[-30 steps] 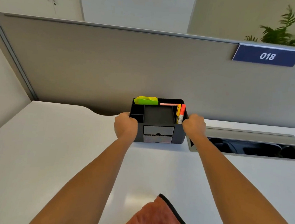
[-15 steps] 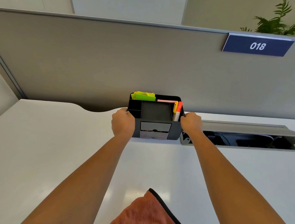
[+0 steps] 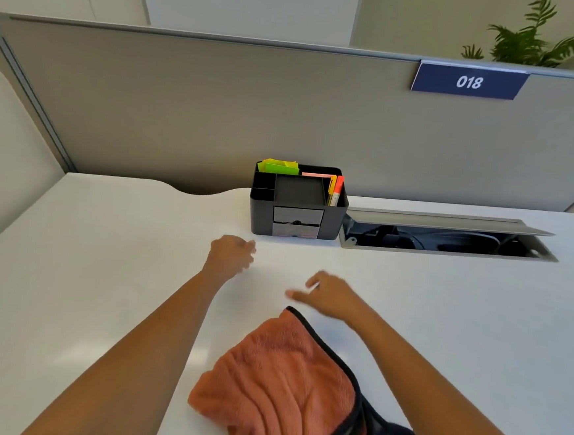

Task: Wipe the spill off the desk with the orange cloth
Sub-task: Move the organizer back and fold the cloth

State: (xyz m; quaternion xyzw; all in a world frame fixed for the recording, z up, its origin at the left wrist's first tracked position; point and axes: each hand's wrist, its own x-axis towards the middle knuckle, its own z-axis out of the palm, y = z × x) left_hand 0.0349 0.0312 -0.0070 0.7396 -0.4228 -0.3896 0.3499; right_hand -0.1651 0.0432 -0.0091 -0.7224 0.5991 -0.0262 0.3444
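1. Left hand (image 3: 231, 255) hovers over the counter (image 3: 85, 270), just in front of the black organizer (image 3: 299, 201). Fingers loosely curled, holding nothing.
2. Right hand (image 3: 332, 294) sits low over the counter mid-surface, fingers spread and pointing left, empty. It is just beyond the far corner of the orange cloth (image 3: 283, 381); contact with the cloth cannot be confirmed.
3. Orange cloth lies crumpled at the near edge of the counter, between the two forearms, black trim along its right side.
4. Organizer stands at the counter's far edge against the grey partition (image 3: 184, 106), holding green notes and markers.
5. Open cable tray (image 3: 449, 237) runs right of the organizer, lid up.
6. No spill discernible on the white surface.
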